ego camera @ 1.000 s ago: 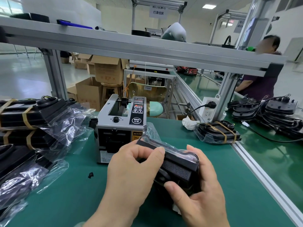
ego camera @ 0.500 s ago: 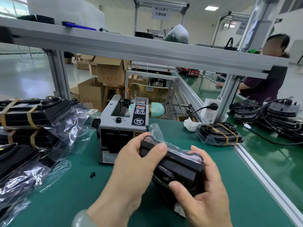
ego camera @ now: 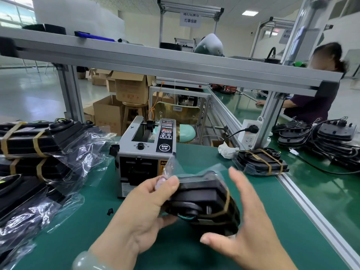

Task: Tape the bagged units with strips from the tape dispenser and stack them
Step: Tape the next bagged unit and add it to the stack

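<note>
— Where is the unit [ego camera: 202, 197]?
— In its clear bag, lifted off the green table [ego camera: 263, 201], just in front of the dispenser [ego camera: 146, 152], between the two hands.
— Which one has hold of it?
— The left hand [ego camera: 140, 217]. The thumb is on top and the fingers are curled underneath, pinching the unit's left end along with the loose bag mouth.
— And the right hand [ego camera: 247, 230]?
— Spread wide, fingers straight, palm facing the unit's right side. Its thumb lies just below the unit. Whether the palm touches the bag I cannot tell.
— Any tape on it?
— One brown strip [ego camera: 227, 203] runs round the right end.
— The others?
— A stack [ego camera: 39, 141] of taped units sits at the table's left edge, with two brown bands on each. In front of it lie bagged ones [ego camera: 23, 207], their bags loose. One taped unit [ego camera: 261, 162] lies at the right, near the socket [ego camera: 250, 133].
— Anything else?
— A small black bit [ego camera: 110, 211] lies on the table left of the hands. Bare units [ego camera: 331, 139] with cables are piled on the next table [ego camera: 331, 191], where another person [ego camera: 311, 106] sits.
</note>
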`<state>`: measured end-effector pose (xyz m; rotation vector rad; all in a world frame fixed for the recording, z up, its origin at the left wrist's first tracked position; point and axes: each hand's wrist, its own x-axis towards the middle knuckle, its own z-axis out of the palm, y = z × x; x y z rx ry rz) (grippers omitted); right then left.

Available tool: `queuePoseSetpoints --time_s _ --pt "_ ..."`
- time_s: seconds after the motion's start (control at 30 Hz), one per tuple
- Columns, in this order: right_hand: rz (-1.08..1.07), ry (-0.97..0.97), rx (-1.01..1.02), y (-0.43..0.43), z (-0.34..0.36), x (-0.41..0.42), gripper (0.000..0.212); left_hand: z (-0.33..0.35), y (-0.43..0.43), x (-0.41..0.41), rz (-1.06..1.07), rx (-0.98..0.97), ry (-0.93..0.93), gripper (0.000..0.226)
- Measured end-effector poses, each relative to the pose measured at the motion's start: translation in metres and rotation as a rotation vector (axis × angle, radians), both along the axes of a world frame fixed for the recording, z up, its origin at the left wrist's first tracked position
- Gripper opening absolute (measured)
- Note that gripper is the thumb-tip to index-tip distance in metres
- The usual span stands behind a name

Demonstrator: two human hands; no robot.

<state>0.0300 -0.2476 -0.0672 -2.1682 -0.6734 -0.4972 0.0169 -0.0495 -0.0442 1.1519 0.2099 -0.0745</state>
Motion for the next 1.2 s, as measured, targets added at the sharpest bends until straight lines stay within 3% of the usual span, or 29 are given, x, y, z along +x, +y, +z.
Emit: queuePoseSetpoints --time_s 0.07,0.13,0.23,0.3,0.43,0.57,0.63,0.7,0.8,0.87,1.0,1.2 --pt "0.001 0.014 -0.053 -0.002 0.001 0.001 0.079 -0.010 0.002 -0.002 -0.033 -0.064 0.072 0.038" --pt "-0.058 -0.040 -0.072 0.001 0.000 -0.001 0.065 -0.017 0.002 -0.003 -0.012 -0.012 0.113 0.027" --pt "-0.150 -0.271 -0.239 0.008 0.001 -0.005 0.065 -0.023 0.009 -0.003 0.211 0.279 0.052 0.024" --pt "-0.174 -0.329 -0.324 0.012 0.001 -0.007 0.065 -0.016 0.014 -0.007 0.297 0.456 -0.088 0.015" --pt "-0.173 -0.319 -0.371 0.016 0.003 -0.008 0.065 -0.007 0.019 -0.012 0.207 0.762 -0.335 0.018" --pt "-0.120 -0.288 -0.372 0.014 0.006 -0.007 0.064 -0.009 0.018 -0.008 0.066 1.017 -0.462 0.027" --pt "-0.100 -0.286 -0.380 0.011 0.006 -0.007 0.063 -0.010 0.016 -0.007 0.010 0.988 -0.448 0.026" --pt "-0.116 -0.294 -0.385 0.010 0.005 -0.006 0.064 -0.011 0.016 -0.006 0.134 0.819 -0.392 0.025" --pt "-0.166 -0.298 -0.388 0.011 0.004 -0.006 0.066 -0.010 0.030 0.004 0.409 0.540 -0.143 0.016" --pt "-0.167 -0.294 -0.375 0.012 0.003 -0.006 0.066 -0.011 0.045 0.013 0.472 0.371 0.033 0.010" --pt "-0.150 -0.289 -0.354 0.012 0.002 -0.006 0.064 -0.008 0.060 0.024 0.431 0.195 0.213 0.012" --pt "-0.155 -0.289 -0.338 0.012 0.003 -0.008 0.063 -0.001 0.058 0.034 0.378 0.113 0.228 0.016"
